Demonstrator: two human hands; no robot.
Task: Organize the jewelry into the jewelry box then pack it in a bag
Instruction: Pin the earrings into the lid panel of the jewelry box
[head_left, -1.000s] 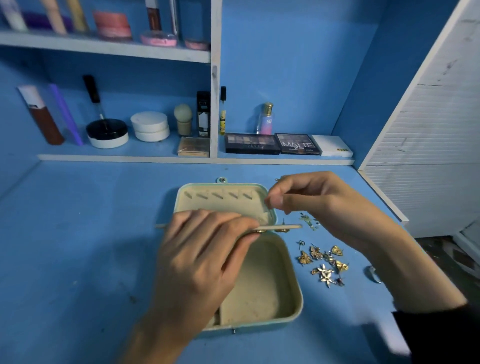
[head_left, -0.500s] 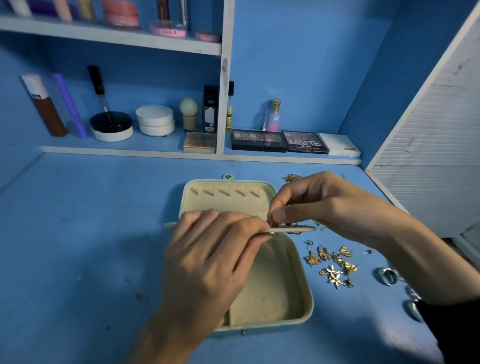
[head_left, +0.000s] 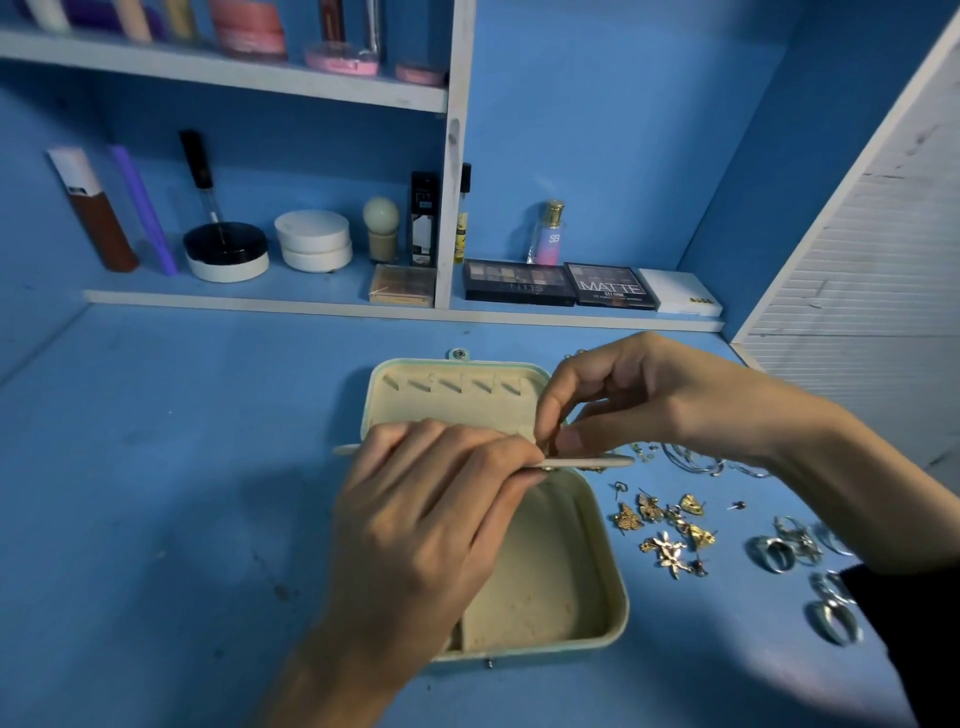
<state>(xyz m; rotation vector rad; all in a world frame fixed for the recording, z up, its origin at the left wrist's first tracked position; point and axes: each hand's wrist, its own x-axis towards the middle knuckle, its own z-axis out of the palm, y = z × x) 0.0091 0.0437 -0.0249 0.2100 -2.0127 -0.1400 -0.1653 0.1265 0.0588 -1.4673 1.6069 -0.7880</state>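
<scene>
While looking down from the head view: gripping a thin beige insert panel (head_left: 597, 461) level above the open jewelry box (head_left: 615, 566) with the left hand (head_left: 431, 525), fingers curling over its near edge. Pinching the panel's upper edge with the right hand (head_left: 660, 400), thumb and forefinger pressing close together; too small to tell about anything between them. Lying open on the blue table (head_left: 156, 493), with lid (head_left: 457, 395) flat toward the shelf (head_left: 311, 304). Resting just right of the box: gold earrings (head_left: 665, 525), silver rings (head_left: 795, 551) farther right, thin chains (head_left: 696, 460) beneath the right wrist.
</scene>
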